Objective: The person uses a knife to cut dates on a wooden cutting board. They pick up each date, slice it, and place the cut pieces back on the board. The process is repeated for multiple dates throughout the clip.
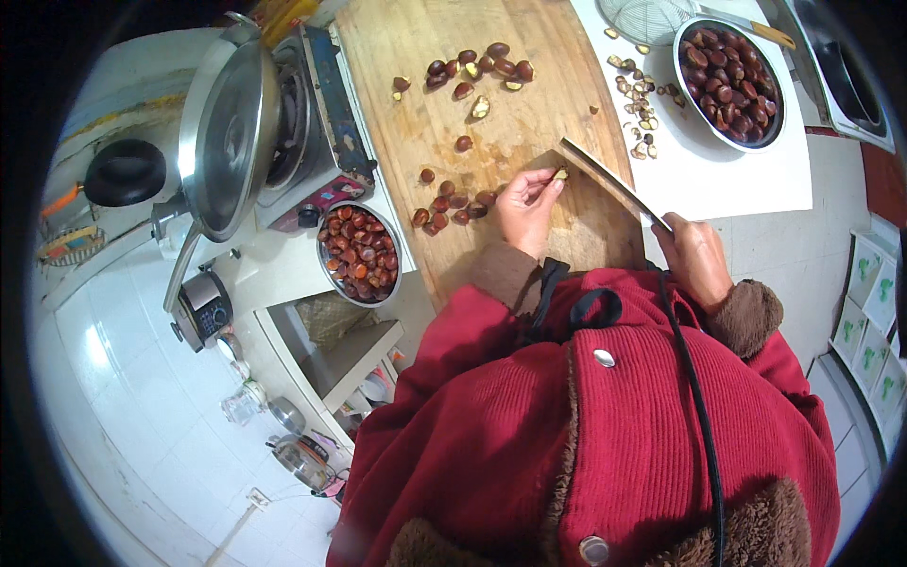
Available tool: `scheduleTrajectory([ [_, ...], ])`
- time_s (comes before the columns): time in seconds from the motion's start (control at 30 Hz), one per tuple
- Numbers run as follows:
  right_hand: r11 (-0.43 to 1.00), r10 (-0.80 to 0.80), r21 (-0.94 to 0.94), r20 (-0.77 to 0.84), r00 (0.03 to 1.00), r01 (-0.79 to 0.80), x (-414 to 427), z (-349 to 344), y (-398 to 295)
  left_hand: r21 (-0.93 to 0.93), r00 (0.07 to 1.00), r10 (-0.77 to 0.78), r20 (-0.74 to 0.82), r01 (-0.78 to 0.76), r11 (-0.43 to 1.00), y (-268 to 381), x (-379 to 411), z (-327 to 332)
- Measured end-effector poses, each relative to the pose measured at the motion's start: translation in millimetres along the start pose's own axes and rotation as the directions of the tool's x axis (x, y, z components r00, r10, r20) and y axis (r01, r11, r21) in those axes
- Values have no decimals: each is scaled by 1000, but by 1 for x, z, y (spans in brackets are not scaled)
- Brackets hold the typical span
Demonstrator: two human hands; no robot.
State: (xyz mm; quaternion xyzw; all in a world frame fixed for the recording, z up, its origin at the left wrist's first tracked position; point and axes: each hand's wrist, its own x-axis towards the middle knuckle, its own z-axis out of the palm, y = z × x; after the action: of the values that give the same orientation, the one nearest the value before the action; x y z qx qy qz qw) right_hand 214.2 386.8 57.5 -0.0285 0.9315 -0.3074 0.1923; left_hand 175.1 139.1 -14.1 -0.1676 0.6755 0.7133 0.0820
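Note:
Between the thumb and fingers of my left hand [530, 209] is a small chestnut piece [560, 173] with a pale cut face. My right hand [694, 256] grips the handle of a kitchen knife [613, 183]. Its blade slants over the right side of a wooden cutting board [567, 49], its tip just beyond the piece and apart from it. Several whole brown chestnuts [460, 202] lie on the board left of my left hand. Farther up is another group of chestnuts [504, 67], some showing pale cut faces.
A bowl of dark chestnuts [730, 85] stands at right on a white sheet [737, 184], beside scattered cut-off bits [641, 106] and a wire strainer [645, 18]. At left, a bowl of reddish chestnuts [360, 251] sits near a gas stove [340, 113] and a tilted metal lid [230, 138].

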Motion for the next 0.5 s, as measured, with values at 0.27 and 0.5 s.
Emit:
scheduleTrajectory([
  [0.27,1000,-3,-14,42,999,3,-4,-7,6,145,968,172,-184,-146,979,49,58,-41],
  [0.5,995,88,-45,-102,991,-93,-1,-11,10,369,923,343,-175,-262,892,55,133,-105],
])
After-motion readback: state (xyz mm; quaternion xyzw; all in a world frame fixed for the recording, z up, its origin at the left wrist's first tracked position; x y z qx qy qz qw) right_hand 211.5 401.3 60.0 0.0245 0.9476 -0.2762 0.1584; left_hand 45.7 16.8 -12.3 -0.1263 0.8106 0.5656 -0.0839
